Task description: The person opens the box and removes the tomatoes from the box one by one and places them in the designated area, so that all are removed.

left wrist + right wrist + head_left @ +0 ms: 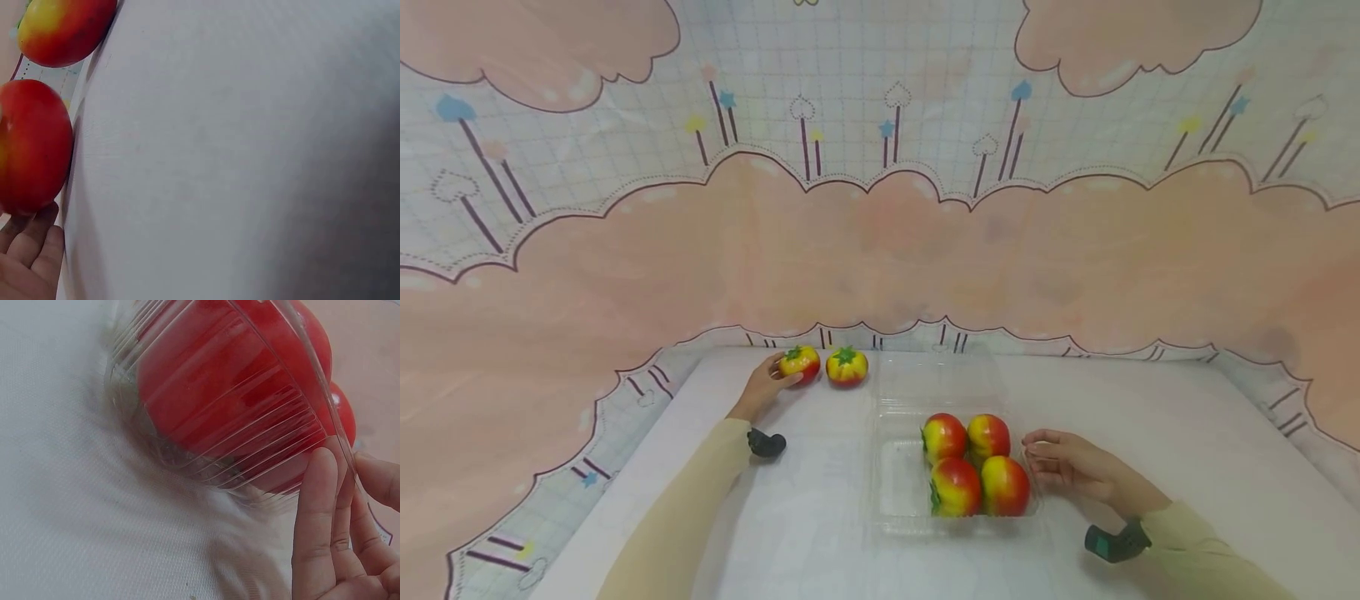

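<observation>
At the back left, my left hand [767, 385] holds a red-and-yellow persimmon [800, 364] with a green leafy top, its thumb along the front. In the left wrist view, fingertips [53, 240] lie against the lower end of that persimmon [37, 147]. Just to its right sits a second persimmon [847, 367]. My right hand [1075, 467] is at the right side of a clear plastic box [895, 483]. The right wrist view has its thumb and fingers [319, 512] on either side of the box's rim, pinching it. Several persimmons [957, 486] fill the box's right half.
The box's clear lid [936, 377] lies folded back behind it. A white-covered table [790, 517] lies under everything, with a patterned cloth backdrop [880, 250] rising along its back and sides. A dark wrist camera [766, 443] shows at the left cuff.
</observation>
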A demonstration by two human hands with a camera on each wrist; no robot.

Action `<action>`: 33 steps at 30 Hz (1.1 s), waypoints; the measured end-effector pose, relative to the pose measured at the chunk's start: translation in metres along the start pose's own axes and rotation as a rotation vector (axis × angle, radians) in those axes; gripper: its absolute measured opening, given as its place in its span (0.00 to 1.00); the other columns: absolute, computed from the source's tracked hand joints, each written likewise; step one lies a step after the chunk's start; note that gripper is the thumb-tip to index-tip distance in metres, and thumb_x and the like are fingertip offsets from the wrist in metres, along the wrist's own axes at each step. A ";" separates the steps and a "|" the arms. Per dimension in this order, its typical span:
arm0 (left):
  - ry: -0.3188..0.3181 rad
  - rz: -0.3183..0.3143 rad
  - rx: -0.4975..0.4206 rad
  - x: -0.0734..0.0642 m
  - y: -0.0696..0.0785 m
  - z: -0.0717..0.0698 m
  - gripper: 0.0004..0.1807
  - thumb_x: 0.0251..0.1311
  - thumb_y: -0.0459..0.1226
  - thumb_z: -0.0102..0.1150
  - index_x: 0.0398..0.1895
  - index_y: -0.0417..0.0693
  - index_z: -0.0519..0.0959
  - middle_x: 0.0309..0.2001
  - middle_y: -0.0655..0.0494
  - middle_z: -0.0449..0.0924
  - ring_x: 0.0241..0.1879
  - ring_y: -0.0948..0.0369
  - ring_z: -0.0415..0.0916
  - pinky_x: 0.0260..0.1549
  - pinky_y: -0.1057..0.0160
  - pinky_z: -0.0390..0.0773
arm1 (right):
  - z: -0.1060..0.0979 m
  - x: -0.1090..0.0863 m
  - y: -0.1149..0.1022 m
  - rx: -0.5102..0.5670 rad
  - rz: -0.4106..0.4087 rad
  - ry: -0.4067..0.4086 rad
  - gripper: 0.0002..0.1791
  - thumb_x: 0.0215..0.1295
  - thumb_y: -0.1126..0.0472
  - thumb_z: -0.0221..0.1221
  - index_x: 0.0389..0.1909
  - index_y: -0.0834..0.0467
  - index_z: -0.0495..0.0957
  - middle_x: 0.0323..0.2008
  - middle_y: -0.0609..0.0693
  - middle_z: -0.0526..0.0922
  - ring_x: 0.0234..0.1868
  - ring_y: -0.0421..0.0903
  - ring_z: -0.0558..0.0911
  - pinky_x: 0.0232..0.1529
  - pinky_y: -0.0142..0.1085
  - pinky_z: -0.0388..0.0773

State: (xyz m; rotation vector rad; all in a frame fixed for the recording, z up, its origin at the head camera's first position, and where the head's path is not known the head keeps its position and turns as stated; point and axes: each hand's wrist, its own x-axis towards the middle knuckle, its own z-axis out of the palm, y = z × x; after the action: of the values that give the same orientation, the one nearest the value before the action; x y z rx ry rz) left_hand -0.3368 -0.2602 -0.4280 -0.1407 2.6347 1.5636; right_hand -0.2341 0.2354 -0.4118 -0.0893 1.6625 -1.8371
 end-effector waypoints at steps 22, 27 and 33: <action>-0.074 -0.026 -0.037 0.010 -0.003 -0.002 0.38 0.62 0.41 0.58 0.72 0.45 0.53 0.72 0.38 0.50 0.71 0.43 0.49 0.69 0.43 0.55 | 0.001 -0.003 0.000 0.043 -0.021 -0.062 0.06 0.71 0.62 0.49 0.41 0.52 0.75 0.34 0.42 0.81 0.34 0.37 0.80 0.44 0.27 0.81; -0.068 -0.013 -0.057 0.010 -0.002 -0.003 0.39 0.61 0.39 0.59 0.72 0.44 0.51 0.72 0.37 0.50 0.71 0.42 0.50 0.69 0.45 0.55 | 0.001 -0.002 0.000 0.043 -0.015 -0.059 0.06 0.71 0.61 0.49 0.42 0.52 0.74 0.34 0.43 0.81 0.34 0.37 0.80 0.45 0.27 0.81; -0.101 0.006 -0.024 0.012 -0.006 -0.006 0.40 0.62 0.39 0.57 0.73 0.46 0.49 0.72 0.36 0.48 0.71 0.41 0.49 0.69 0.44 0.54 | 0.001 -0.001 0.000 0.046 -0.010 -0.047 0.06 0.71 0.61 0.49 0.42 0.53 0.74 0.34 0.43 0.81 0.34 0.37 0.80 0.44 0.26 0.81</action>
State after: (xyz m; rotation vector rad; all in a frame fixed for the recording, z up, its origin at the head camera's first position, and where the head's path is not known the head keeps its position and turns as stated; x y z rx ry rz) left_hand -0.3478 -0.2689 -0.4313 -0.0545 2.5432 1.5610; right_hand -0.2328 0.2345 -0.4115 -0.1206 1.5897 -1.8651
